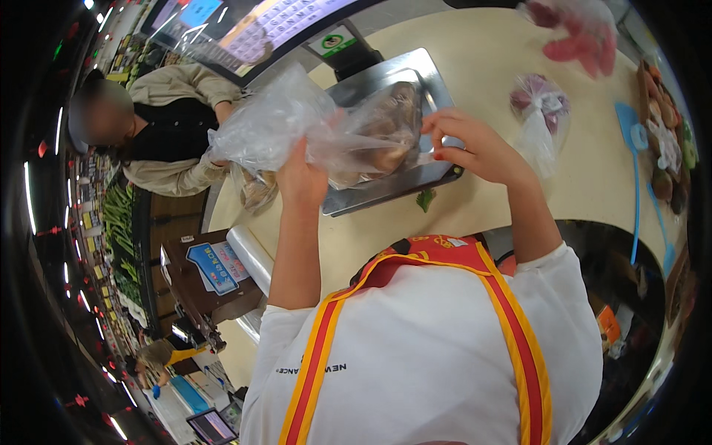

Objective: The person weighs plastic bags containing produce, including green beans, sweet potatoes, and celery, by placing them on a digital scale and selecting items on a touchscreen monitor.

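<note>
A clear plastic bag with brown produce (392, 119), whose kind I cannot tell, lies on the metal weighing plate (425, 67) of a scale. My left hand (305, 177) grips the gathered clear plastic at the bag's left side. Crumpled, pale plastic (272, 122) spreads up and left from that hand. On the right, my right hand (473, 146) has thumb and fingertips at the bag's other edge, with a thin strand of plastic at the fingertips. A small green leaf (425, 200) lies on the pale counter (467, 203) just below the plate.
A person (172, 119) in a cap stands across the counter, near another bag (256, 189). A screen (250, 28) rises behind the scale. Plastic film roll (249, 258) is at lower left. A knotted bag (539, 108), a blue swatter (634, 167) and a produce box (648, 105) are right.
</note>
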The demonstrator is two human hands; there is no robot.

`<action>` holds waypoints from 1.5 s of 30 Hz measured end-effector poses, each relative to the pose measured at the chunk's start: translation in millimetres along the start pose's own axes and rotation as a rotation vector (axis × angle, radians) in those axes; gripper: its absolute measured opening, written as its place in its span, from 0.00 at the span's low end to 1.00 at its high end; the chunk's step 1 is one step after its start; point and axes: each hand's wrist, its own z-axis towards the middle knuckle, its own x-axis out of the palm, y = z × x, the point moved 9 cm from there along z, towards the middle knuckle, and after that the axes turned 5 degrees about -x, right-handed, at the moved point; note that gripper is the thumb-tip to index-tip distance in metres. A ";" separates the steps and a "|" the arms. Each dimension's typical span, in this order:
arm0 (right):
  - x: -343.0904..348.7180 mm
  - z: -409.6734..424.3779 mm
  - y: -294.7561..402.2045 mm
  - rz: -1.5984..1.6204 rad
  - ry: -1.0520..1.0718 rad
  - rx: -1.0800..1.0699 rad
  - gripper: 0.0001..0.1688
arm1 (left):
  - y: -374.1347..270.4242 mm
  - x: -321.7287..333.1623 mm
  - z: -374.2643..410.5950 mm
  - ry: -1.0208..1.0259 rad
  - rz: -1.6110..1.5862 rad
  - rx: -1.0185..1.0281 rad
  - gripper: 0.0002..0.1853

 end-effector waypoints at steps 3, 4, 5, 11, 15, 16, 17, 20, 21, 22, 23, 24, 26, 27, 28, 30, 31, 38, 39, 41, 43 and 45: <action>16.2 47.1 -1.0 -0.210 -0.016 -0.222 0.10 | -10.4 -24.1 -8.5 0.175 0.162 0.070 0.23; 32.1 63.0 -4.5 -0.308 -0.009 -0.282 0.11 | -16.4 -31.7 -13.4 0.155 0.146 0.075 0.23; 47.7 73.5 -18.8 -0.216 0.044 -0.164 0.14 | -18.3 -36.3 -18.3 0.134 0.130 0.081 0.23; 143.2 102.8 -24.7 -0.085 0.258 0.061 0.46 | -58.5 -90.0 -65.0 -0.159 0.204 0.227 0.26; 230.7 78.2 5.1 -0.229 0.287 0.053 0.22 | -115.6 -138.4 -104.0 -0.228 0.400 0.340 0.28; 257.6 63.3 46.2 -0.038 0.451 0.042 0.21 | -127.9 -158.8 -121.6 -0.308 0.387 0.386 0.27; 275.5 42.5 62.6 -0.189 0.544 -0.070 0.19 | -138.1 -172.6 -132.0 -0.353 0.372 0.420 0.26; 288.5 15.5 71.2 0.015 0.530 0.042 0.14 | -157.5 -186.3 -206.7 -0.580 1.463 0.761 0.23; 288.2 14.5 64.7 0.017 0.525 0.066 0.12 | -158.6 -182.3 -234.0 -0.608 1.690 0.801 0.22; 287.5 11.3 53.2 0.006 0.525 0.106 0.10 | -165.7 -175.7 -260.9 -0.539 1.696 0.750 0.21; 290.1 6.9 44.4 0.000 0.532 0.142 0.09 | -168.0 -187.2 -286.7 -0.551 1.844 0.714 0.22; 294.4 4.4 39.9 0.042 0.556 0.212 0.09 | -167.4 -200.4 -310.6 -0.564 1.993 0.663 0.23; 303.3 3.9 36.5 0.116 0.602 0.348 0.08 | -195.5 -268.7 -356.0 -0.853 1.520 0.489 0.21; 308.5 5.9 36.2 0.111 0.605 0.352 0.08 | -208.6 -297.3 -374.9 -0.964 1.266 0.460 0.20; 315.5 10.0 38.1 0.121 0.614 0.349 0.07 | -230.4 -297.9 -391.3 -1.084 1.567 0.479 0.20; 333.9 17.7 46.8 0.155 0.629 0.332 0.07 | -248.5 -340.6 -422.3 -1.287 1.498 0.482 0.17; 345.4 20.0 54.5 0.180 0.635 0.318 0.07 | -256.8 -351.6 -434.5 -1.413 1.488 0.453 0.16; 422.1 10.5 106.3 0.195 0.877 0.260 0.07 | -268.1 -445.0 -470.6 -1.485 1.421 0.243 0.18; 432.2 8.2 109.4 0.190 0.908 0.258 0.07 | -269.1 -456.4 -468.0 -1.464 1.460 0.204 0.19; 455.0 -0.4 106.7 0.256 0.948 0.323 0.06 | -269.8 -461.7 -464.6 -1.479 1.438 0.332 0.18; 485.2 7.3 130.2 0.216 0.964 0.174 0.06 | -271.3 -453.2 -467.6 -1.381 1.318 0.463 0.15; 517.2 17.6 161.9 0.192 0.933 -0.085 0.07 | -266.3 -462.8 -473.8 -1.375 1.193 0.395 0.15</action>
